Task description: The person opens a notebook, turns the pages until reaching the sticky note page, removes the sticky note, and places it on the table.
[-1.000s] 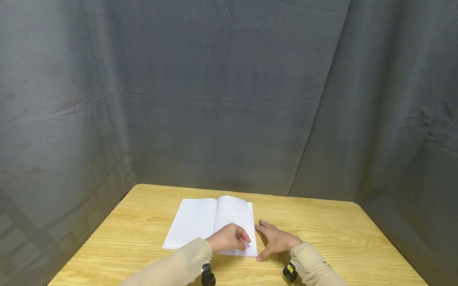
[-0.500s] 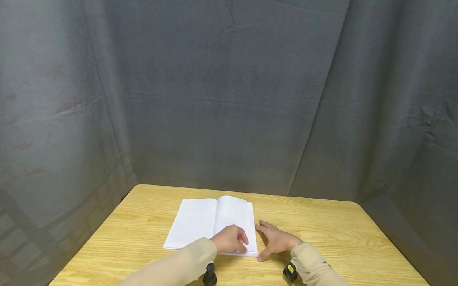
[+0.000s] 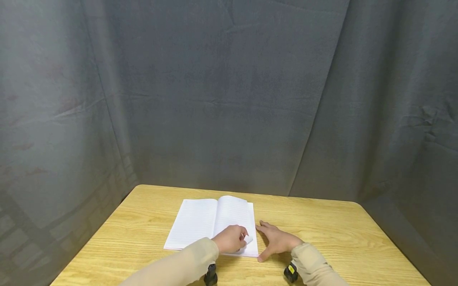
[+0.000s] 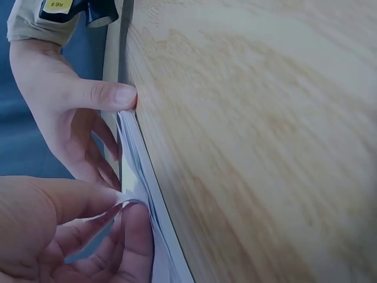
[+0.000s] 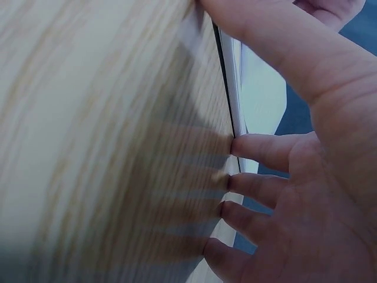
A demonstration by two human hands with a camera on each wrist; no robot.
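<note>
An open notebook [image 3: 196, 220] with lined white pages lies on the table. Over its lower right part, my left hand [image 3: 230, 239] pinches the corner of a page [image 3: 248, 239], which curls up between thumb and fingers. The left wrist view shows this pinched paper [image 4: 132, 190] between the thumb and index finger. Beside the notebook's right edge, my right hand [image 3: 280, 240] rests on the table with its fingers spread. Its thumb touches the lower right corner, and its index fingertip meets the side edge of the notebook in the right wrist view.
The wooden table [image 3: 322, 230] extends on both sides of the notebook. Grey curtains [image 3: 229, 99] hang behind the table and at its left and right.
My left hand has shifted slightly right, and its fingers have closed on the page corner, which now curls upward. My right hand stays in place.
</note>
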